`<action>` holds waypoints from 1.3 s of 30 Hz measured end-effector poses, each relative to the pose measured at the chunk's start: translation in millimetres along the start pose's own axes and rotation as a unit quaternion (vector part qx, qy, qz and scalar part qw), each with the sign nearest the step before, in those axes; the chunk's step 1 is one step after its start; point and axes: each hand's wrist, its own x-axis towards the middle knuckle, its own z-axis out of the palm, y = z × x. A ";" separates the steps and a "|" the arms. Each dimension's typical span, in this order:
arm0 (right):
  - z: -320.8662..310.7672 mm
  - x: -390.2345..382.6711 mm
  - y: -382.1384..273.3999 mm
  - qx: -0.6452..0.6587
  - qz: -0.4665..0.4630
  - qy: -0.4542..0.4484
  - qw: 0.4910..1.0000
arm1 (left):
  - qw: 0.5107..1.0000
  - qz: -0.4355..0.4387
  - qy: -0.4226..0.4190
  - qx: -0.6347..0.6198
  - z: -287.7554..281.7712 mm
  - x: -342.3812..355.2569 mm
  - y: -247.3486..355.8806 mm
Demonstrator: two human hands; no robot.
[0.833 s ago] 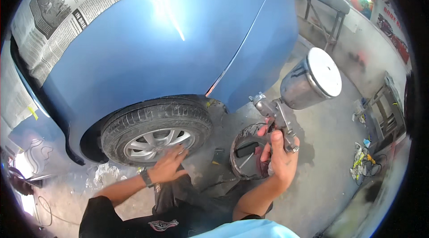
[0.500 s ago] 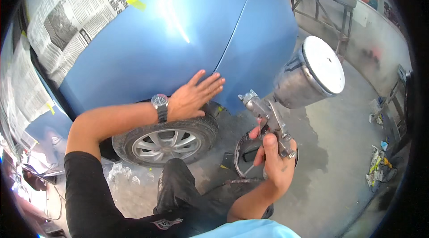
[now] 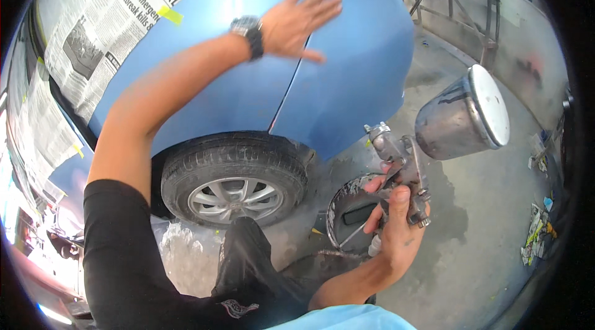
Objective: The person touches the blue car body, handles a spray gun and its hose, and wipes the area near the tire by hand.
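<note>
Newspaper [image 3: 114, 20] left on car body [image 3: 217, 100]; wheel [image 3: 235, 196] below; spray gun [image 3: 414, 169] in right hand [image 3: 398, 227].

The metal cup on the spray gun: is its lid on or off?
On: a pale round lid covers the mouth of the metal cup.

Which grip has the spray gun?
The right grip, wrapped around the metal spray gun. The left grip is spread open over the blue car panel, no tool visible.
</note>
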 end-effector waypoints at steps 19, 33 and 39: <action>11.0 -10.8 1.5 -0.025 0.033 -0.072 0.997 | 0.969 0.171 -0.141 -0.108 -9.4 -162.1 88.4; 29.1 -6.6 10.3 -0.052 0.061 -0.116 0.990 | 0.997 0.057 -0.042 -0.032 -1.0 -53.7 75.4; 37.5 -6.4 4.4 -0.005 0.098 -0.110 0.989 | 0.963 0.189 -0.139 -0.133 13.9 -164.8 122.8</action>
